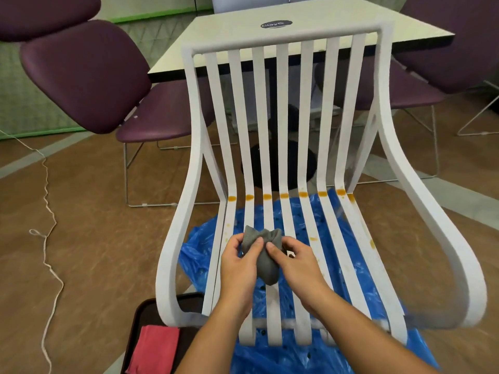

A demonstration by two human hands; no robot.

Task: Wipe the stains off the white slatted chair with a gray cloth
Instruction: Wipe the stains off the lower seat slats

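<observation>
We held the gray cloth [260, 255] bunched between both hands. The left hand [239, 263] gripped its left side and the right hand [294, 261] pinched its right, the two hands close together just above the seat of the white chair [282, 103]. Beyond the cloth, a row of orange stains [284, 195] crossed the bend where seat met back – a spot on each of the seven back slats – and a few smaller marks dotted the seat. One blue plastic sheet [270, 354] lay under the chair on the brown floor [94, 238]. At the lower left sat one dark tray [140, 314] with one red cloth [154, 349] on it. Behind the chair stood a white surface [229, 31] bearing a round dark label [276, 24], with purple chairs [86, 74] on both sides – we could not count them surely. One white cord [47, 184] trailed across the floor at the left.
</observation>
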